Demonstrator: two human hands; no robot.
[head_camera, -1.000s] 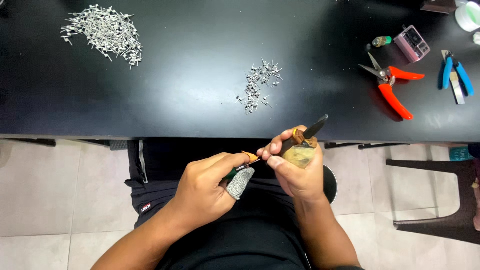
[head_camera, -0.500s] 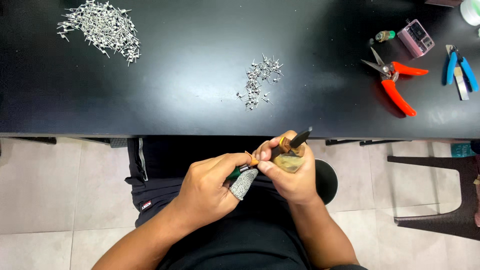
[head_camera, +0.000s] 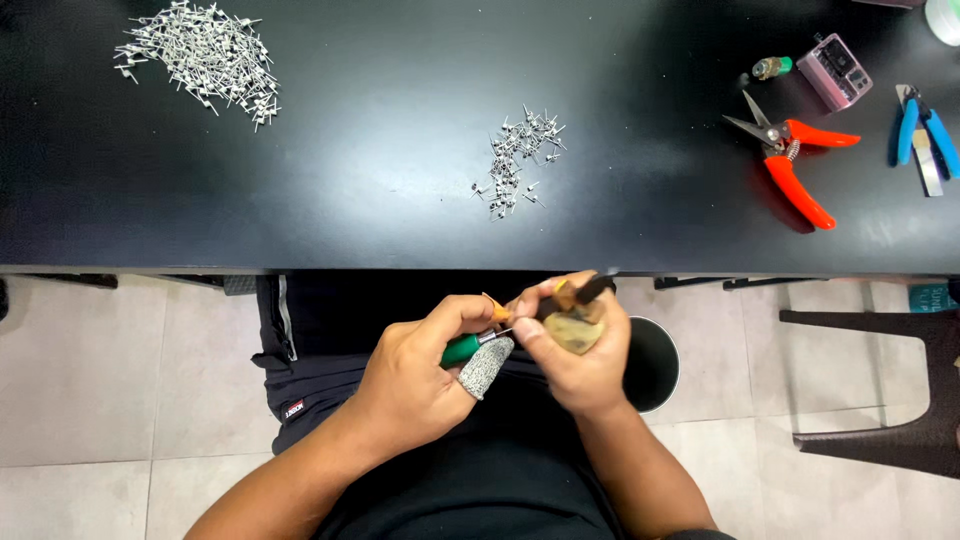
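Left hand (head_camera: 420, 375) grips a green-handled tool (head_camera: 462, 349); right hand (head_camera: 575, 345), drawn closer since earlier, pinches a brown wooden-handled tool (head_camera: 575, 300) below the black worktop (head_camera: 400, 150).

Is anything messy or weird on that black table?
Nothing looks broken or spilled. The metal pins lie in two loose heaps, a big one and a small one, and the red-handled cutters lie open.

Long black table (head_camera: 380, 220), pale grey tiled floor (head_camera: 120, 400), dark plastic chair (head_camera: 880, 400) at right
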